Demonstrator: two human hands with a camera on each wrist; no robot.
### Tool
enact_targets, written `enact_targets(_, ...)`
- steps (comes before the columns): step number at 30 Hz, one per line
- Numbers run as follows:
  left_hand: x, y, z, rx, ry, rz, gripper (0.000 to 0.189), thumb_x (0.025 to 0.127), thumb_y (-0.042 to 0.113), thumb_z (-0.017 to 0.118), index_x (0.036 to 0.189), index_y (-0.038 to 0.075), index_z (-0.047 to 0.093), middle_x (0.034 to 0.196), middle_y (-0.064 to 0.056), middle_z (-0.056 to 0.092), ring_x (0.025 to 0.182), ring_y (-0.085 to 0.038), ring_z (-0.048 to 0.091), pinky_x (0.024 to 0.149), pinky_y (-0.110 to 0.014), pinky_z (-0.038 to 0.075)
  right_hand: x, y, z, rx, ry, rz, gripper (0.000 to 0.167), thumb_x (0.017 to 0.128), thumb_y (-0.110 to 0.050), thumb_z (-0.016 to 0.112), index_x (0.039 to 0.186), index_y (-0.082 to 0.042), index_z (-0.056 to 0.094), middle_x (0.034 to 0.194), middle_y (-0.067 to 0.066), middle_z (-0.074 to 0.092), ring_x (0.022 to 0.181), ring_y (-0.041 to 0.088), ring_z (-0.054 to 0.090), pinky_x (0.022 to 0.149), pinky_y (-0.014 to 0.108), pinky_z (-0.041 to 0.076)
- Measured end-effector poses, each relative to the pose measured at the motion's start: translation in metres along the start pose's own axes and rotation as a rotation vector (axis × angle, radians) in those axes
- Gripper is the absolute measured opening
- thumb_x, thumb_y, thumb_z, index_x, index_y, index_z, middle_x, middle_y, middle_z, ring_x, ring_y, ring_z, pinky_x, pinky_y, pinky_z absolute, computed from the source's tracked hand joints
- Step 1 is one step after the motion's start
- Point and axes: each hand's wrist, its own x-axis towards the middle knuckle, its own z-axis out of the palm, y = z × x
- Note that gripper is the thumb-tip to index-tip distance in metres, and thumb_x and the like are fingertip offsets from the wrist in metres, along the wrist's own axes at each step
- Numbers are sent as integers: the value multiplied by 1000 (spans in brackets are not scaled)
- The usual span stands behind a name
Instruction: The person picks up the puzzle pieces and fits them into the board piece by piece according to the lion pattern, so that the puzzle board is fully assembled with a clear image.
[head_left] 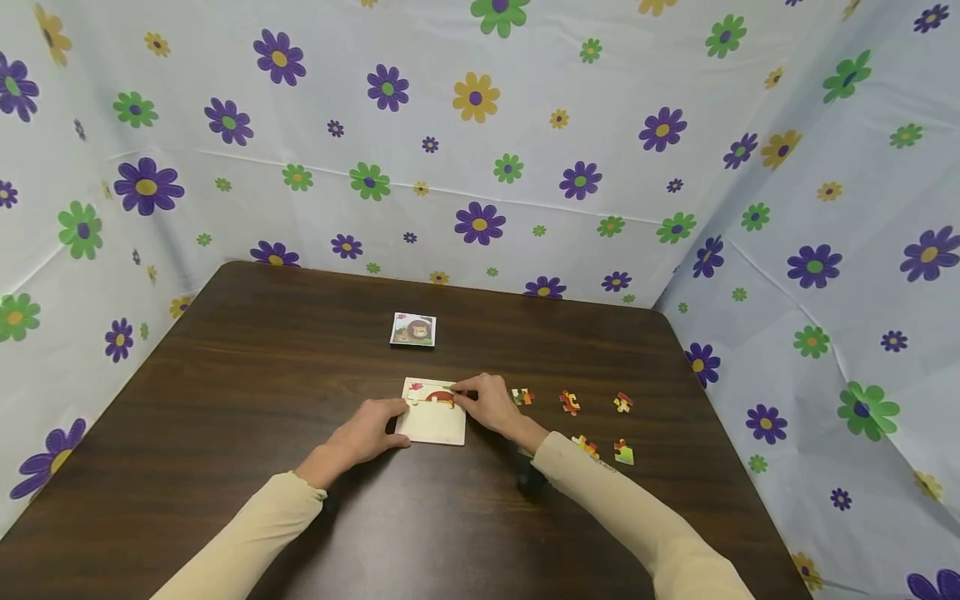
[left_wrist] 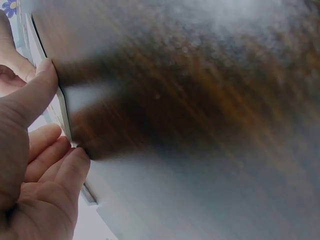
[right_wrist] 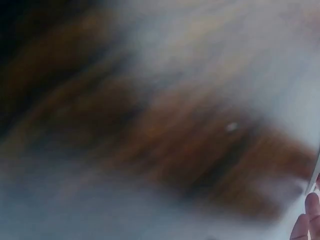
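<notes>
A pale wooden puzzle board (head_left: pixel 431 427) lies on the table, with joined puzzle pieces (head_left: pixel 427 390) along its far side showing a pink flower and a reddish-brown shape. My left hand (head_left: pixel 369 431) holds the board by its left side, fingers along the edge and thumb at the near corner. In the left wrist view the left hand's fingers (left_wrist: pixel 75 167) touch the board's rim. At the board's far right corner, my right hand (head_left: pixel 491 404) pinches a puzzle piece, mostly hidden by its fingers. Only a few fingertips (right_wrist: pixel 312 207) show in the right wrist view.
Several loose puzzle pieces (head_left: pixel 570 402) lie on the brown table (head_left: pixel 285 375) to the right, some near the right forearm. Beyond the board lies a small lion picture card (head_left: pixel 413 330). A flowered curtain (head_left: pixel 435 192) surrounds the table's back and sides.
</notes>
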Motion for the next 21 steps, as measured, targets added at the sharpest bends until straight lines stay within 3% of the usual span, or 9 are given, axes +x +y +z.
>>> enact_targets(7,2,1,0,-1,2,4,34,75,17,82,100,1,65,107,-13,67,98,-28,63,83,-43,51,4,4,-11,52,-4,-25,19,89,-12,68,106,-6,74,91,4,72,71,13,59,62,24,44)
enact_targets(10,2,1,1,2,6,24,32,74,16,83,97,3,65,102,-11,68,91,-24,63,79,-41,51,4,13,-24,126,61,43,19,91,-13,65,105,-2,73,95,7,73,77,16,65,67,28,51)
enact_targets(14,3,2,2,2,18,40,30,74,15,83,93,4,64,98,-8,67,86,-21,62,75,-39,50,-2,36,-57,194,105,191,23,94,-15,62,107,1,71,95,11,72,79,22,67,70,36,54)
enact_targets(17,1,0,3,-6,16,34,33,73,15,83,97,2,65,103,-13,68,93,-26,64,80,-41,51,-12,58,-82,169,50,269,25,95,-16,61,110,2,69,98,13,71,84,25,67,75,40,53)
enact_targets(21,-1,-2,2,-5,11,15,39,74,15,83,104,-2,65,110,-17,66,101,-32,63,85,-45,50,-28,78,-97,88,-58,294,22,90,-15,67,107,-1,70,96,11,71,83,22,66,78,40,52)
